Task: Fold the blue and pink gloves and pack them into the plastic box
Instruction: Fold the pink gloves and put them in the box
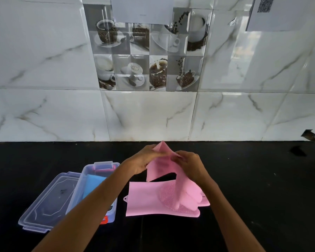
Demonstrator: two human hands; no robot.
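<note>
One pink glove (144, 199) lies flat on the black counter (253, 188), cuff to the left, bristly palm up. A second pink glove (159, 166) is lifted by its cuff above it, with its fingers drooping onto the flat one. My left hand (141, 160) pinches the cuff's left corner and my right hand (188, 164) pinches its right corner. The clear plastic box (76, 192) stands to the left, with folded blue glove material (93, 184) inside. My left forearm covers part of the box.
The box's clear lid (47, 202) lies on the counter left of the box. A tiled wall (153, 115) rises right behind the counter. A small dark object (309, 135) sits at the far right by the wall.
</note>
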